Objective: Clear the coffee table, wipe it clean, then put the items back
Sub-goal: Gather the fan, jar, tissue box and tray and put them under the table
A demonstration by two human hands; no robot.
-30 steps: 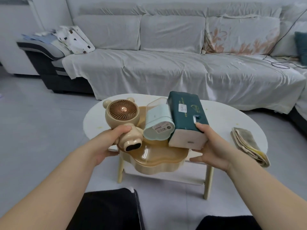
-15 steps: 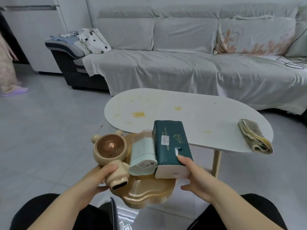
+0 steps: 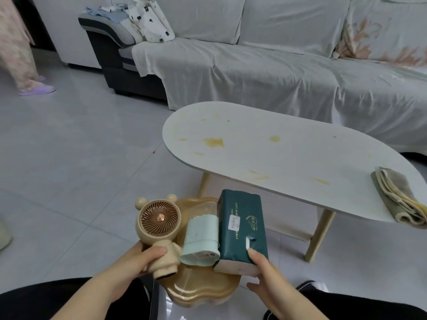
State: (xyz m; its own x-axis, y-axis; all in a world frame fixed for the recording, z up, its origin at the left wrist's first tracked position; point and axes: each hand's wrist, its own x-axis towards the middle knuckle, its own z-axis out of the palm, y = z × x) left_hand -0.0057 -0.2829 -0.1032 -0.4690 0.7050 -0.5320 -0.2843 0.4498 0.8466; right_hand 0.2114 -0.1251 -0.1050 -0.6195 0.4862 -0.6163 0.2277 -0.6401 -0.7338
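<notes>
Stained coffee table (image 3: 288,158); beside it, green tissue pack (image 3: 242,227) lettered "SOFT".

One tan tray (image 3: 203,294) carries three things: one bear-shaped fan (image 3: 159,224), one pale green container (image 3: 202,239) and one dark green tissue pack (image 3: 242,229). One folded cloth (image 3: 397,199) lies on the one stained surface (image 3: 288,158). Two hands show.
</notes>
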